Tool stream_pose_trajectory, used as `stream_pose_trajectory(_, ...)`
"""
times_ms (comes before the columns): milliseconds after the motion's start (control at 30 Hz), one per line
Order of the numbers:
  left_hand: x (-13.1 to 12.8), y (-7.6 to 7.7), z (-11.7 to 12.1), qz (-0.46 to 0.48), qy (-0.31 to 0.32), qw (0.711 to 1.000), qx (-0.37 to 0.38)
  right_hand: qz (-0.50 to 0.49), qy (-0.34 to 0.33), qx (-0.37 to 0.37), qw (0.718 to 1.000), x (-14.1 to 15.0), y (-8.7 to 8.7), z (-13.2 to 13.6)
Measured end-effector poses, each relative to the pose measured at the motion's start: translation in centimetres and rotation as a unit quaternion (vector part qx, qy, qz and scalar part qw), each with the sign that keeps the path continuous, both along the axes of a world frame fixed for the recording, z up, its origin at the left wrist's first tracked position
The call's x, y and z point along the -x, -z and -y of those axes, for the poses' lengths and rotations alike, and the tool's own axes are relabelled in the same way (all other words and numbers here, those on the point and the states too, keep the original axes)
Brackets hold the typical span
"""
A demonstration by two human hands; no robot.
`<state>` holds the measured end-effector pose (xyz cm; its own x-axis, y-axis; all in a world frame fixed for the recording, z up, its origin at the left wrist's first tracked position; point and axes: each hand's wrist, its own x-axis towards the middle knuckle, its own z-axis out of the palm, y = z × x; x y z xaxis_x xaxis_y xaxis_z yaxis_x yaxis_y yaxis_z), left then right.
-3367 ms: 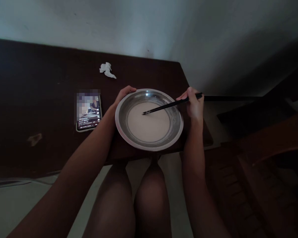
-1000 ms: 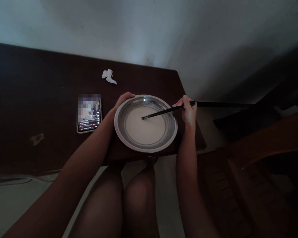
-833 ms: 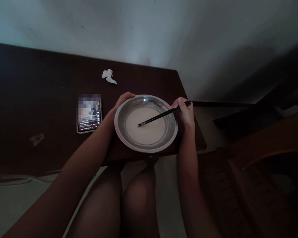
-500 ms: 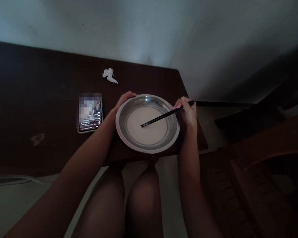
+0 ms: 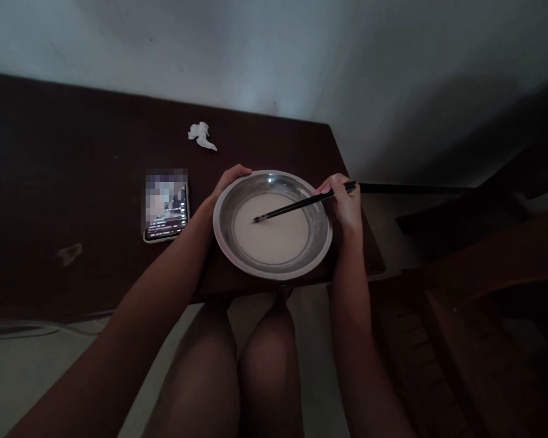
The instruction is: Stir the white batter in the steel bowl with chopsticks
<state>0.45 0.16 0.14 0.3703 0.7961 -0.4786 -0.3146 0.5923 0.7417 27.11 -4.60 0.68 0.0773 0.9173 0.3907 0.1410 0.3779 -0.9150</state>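
A shiny metal basin (image 5: 322,243) holding a pale, milky batter (image 5: 274,234) rests near the front right corner of a dark wooden table (image 5: 73,182). My left hand (image 5: 228,179) curls over the basin's left rim. My right hand (image 5: 344,198) pinches a pair of black chopsticks (image 5: 296,207) at the right rim. The chopstick tips sit in the batter toward its upper left part.
A lit phone (image 5: 165,205) lies flat just left of the basin. A crumpled white tissue (image 5: 201,135) lies farther back by the pale wall. My bare knees (image 5: 242,365) are under the table's front edge. Dark wooden furniture (image 5: 484,292) stands to the right.
The chopstick tips have circled through the batter, ending farther left and up than half a second ago. My left hand has stayed on the rim.
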Motion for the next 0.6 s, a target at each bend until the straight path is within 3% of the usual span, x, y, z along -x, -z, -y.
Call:
stream_pose_trajectory(133,0.07,0.5,-0.24,0.008,-0.004,1.0,-0.011,-0.033,0.087,-0.026,0.995,-0.23,-0.17,-0.13)
stream_pose_trajectory(333,-0.01,0.3,-0.13,-0.022,0.001,1.0,-0.019,-0.031,-0.035,-0.01,0.999,-0.19,0.13,-0.03)
stream_pose_trajectory(500,-0.16,0.15,-0.18,-0.024,-0.008,1.0,-0.009,-0.057,0.056,-0.054,0.995,-0.58,0.3,-0.62)
stream_pose_trajectory(600,-0.15,0.09,-0.2,-0.022,-0.005,1.0,-0.001,-0.059,0.046,-0.054,0.996,-0.65,0.24,-0.56)
